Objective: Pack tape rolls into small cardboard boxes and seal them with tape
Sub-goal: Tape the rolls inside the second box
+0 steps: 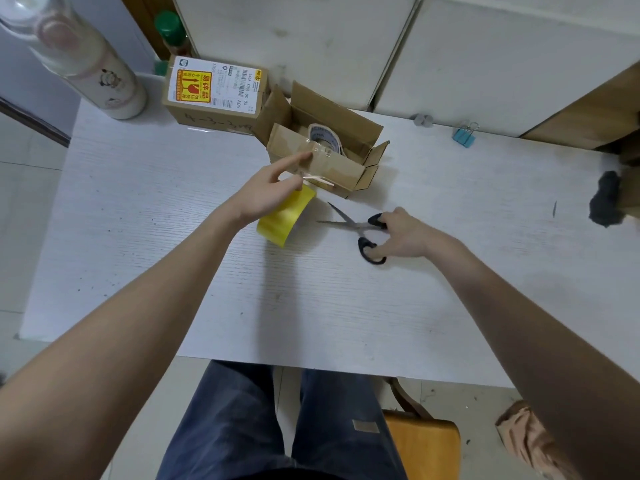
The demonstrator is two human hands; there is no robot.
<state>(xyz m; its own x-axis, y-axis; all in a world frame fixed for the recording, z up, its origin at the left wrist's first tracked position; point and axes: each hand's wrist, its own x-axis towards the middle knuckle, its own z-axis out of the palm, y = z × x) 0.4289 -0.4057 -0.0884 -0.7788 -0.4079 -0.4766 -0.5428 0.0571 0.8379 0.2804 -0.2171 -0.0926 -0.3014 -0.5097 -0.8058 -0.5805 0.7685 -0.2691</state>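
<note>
A small open cardboard box (332,168) lies on the white table (311,306) with a grey tape roll (323,135) standing inside it. My left hand (266,195) holds a yellow tape roll (285,218) just in front of the box. Its index finger points out and presses a clear strip of tape (317,164) onto the box's front flap. My right hand (403,233) grips the black handles of a pair of scissors (360,230), blades spread open, lying on the table to the right of the yellow roll.
A sealed cardboard box (214,95) with a yellow label sits behind the open box on the left. A white bottle (86,60) stands at the far left corner. A blue binder clip (464,135) lies at the back right, a dark cloth (606,204) at the right edge.
</note>
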